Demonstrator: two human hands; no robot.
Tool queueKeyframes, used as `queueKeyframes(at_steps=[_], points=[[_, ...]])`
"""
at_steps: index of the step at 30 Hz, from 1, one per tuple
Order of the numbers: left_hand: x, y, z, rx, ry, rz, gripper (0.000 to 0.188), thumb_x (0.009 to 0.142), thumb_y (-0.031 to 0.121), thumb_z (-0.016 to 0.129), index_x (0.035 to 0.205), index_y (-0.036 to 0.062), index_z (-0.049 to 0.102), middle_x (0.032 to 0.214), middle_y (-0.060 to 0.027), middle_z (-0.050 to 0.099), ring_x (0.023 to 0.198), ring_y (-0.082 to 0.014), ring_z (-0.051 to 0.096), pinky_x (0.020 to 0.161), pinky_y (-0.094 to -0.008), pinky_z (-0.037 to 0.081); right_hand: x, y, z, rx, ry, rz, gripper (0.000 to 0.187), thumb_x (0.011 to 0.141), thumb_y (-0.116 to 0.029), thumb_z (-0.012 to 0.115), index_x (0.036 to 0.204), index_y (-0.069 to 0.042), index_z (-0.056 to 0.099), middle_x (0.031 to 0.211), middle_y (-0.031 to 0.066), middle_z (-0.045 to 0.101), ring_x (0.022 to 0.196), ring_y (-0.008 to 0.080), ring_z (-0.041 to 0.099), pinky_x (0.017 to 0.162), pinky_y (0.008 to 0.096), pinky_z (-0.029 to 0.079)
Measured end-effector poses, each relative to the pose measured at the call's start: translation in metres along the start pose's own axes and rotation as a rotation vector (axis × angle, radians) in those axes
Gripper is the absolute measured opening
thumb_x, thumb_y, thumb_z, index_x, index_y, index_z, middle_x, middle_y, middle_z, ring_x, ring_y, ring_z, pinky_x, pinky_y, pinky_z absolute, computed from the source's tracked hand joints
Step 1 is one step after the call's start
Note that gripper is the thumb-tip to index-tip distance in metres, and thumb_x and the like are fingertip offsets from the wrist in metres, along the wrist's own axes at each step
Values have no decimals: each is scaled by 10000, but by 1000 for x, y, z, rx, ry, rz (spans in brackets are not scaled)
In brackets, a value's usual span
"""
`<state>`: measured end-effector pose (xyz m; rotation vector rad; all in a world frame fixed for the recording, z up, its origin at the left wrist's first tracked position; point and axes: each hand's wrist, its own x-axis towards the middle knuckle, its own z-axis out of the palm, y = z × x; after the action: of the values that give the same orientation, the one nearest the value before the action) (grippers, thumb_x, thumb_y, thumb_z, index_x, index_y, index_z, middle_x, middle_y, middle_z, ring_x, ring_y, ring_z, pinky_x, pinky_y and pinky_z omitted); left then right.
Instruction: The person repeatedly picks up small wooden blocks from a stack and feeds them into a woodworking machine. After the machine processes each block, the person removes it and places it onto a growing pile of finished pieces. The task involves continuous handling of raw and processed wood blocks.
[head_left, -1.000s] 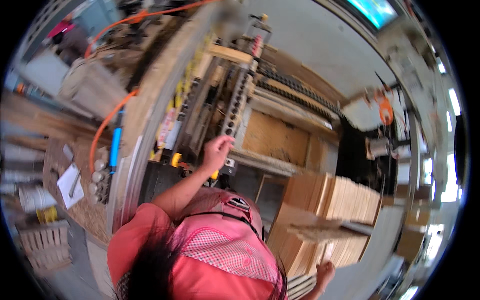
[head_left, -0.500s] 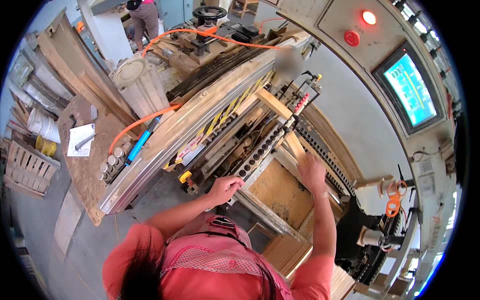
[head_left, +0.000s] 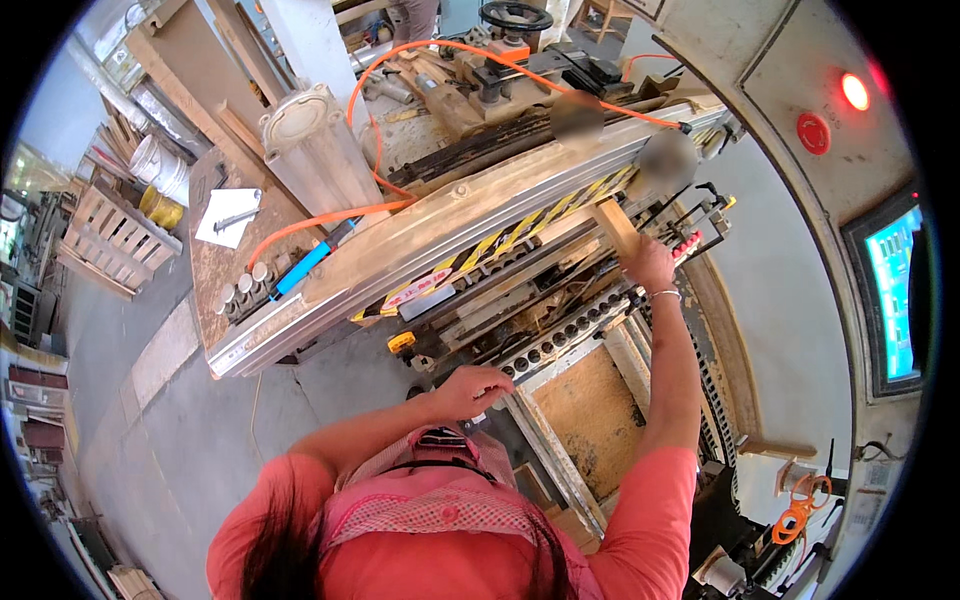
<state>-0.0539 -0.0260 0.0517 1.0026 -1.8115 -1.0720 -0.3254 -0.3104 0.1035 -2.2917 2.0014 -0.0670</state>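
The workshop has a grey floor [head_left: 200, 440], in view at the left with a slatted wooden crate [head_left: 118, 235] standing on it, beside a white bucket [head_left: 160, 165] and a yellow roll [head_left: 160, 208]. Next to the right is a brown board [head_left: 205, 295] bearing a white sheet of paper [head_left: 222, 205], with a metal tool lying across the paper. At the board's near end are a group of silver-capped cylinders [head_left: 246, 284] and a blue tube [head_left: 302, 270]; an orange hose [head_left: 300, 232] curves above them. A long machine beam follows, carrying a yellow-and-black strip [head_left: 500, 245] along its near side. The left hand [head_left: 473, 391] is beside the near end of a rail [head_left: 570, 331] with a row of dark round fittings; its fingers are bent inward, and whether they grip anything cannot be told. Right of that rail is a tan panel [head_left: 590, 415] in a pale frame. The wooden block [head_left: 618, 228] extends obliquely from near the striped strip toward the right hand [head_left: 650, 262], whose fingers grasp its near end. At far right, a control housing carries a red button [head_left: 813, 133], a lit red lamp [head_left: 855, 91] and a bright screen [head_left: 893, 300].
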Motion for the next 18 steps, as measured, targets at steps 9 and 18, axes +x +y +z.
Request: queueKeyframes(at_steps=[9,18], points=[[10,0,1,-488,130,-453,162,888,75,568,1035,42,627,896,-30,645,801,-102,611,679,-235,472,-61,4,-57,56,16,-25,398,596,-321,732,874,-43,665,783,162,665,733,307,655,681,401,529],[50,13,15,-1051,53,-272,416,832,147,682,1197,33,520,1088,-68,602,967,-138,578,773,-272,484,-245,-90,-33,812,-244,-91,428,599,-239,828,884,25,649,709,105,621,599,164,588,591,295,493]])
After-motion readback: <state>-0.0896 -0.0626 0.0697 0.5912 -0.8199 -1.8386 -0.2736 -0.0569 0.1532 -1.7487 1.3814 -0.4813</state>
